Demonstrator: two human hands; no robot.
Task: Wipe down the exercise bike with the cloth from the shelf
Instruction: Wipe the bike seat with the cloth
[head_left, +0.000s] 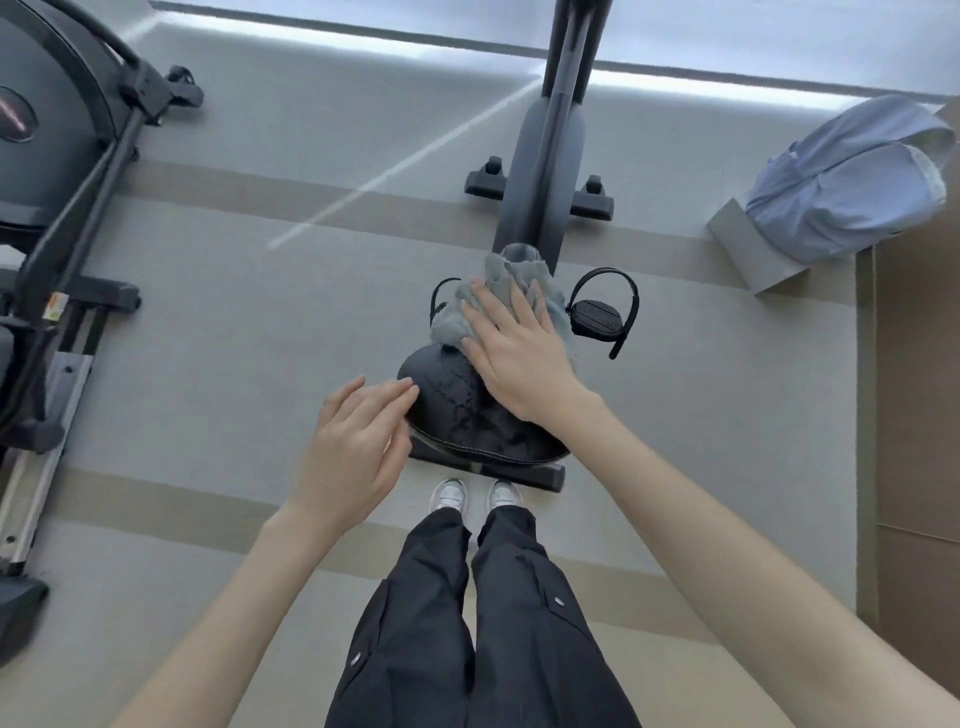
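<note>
the exercise bike (545, 171) stands on open floor (249, 343), well apart from the machine (67, 130) at left. the grey cloth (506, 273) lies over the front edge of the saddle (447, 397), pressed by the right hand (519, 358) with straight fingers. the left hand (358, 447), fingers relaxed and holding nothing, is at the saddle's left edge.

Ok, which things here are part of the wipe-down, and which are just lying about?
Part of the job: cloth, pressed under the right hand; saddle, left hand at its edge; bike frame; pedal.
Lying about: other exercise machine on the left; blue garment on the grey ledge.
</note>
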